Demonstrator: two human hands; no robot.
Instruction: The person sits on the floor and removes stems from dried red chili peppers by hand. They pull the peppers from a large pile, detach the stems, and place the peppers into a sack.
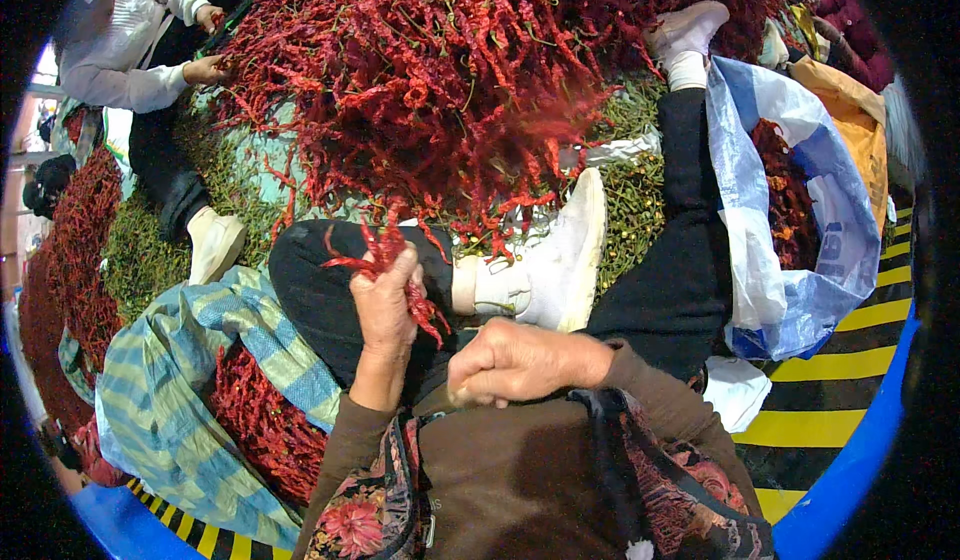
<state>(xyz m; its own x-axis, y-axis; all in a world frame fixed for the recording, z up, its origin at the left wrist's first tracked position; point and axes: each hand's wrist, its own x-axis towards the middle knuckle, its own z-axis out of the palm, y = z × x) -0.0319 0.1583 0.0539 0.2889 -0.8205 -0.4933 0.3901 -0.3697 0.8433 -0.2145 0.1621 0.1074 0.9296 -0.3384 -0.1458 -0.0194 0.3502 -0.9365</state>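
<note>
My left hand [386, 297] is closed around a small bunch of dried red chili peppers [426, 312], held upright above my bent black-trousered leg. Close to my body, just right of it, my right hand [499, 365] has its fingers curled; whether something small is pinched in them cannot be made out. A large heap of dried red chilies [420, 72] spreads before my legs, some of them reaching my white shoe [570, 267]. Green chili stems [637, 215] lie around the shoe and under the heap's edge.
At my left stands a green-and-blue striped woven sack [165, 410] with red chilies inside. A white-and-blue woven sack [840, 132] holding darker chilies is at my right, beside an orange bag [870, 124]. Another person's hands [206, 70] touch the heap at upper left; more people sit around it.
</note>
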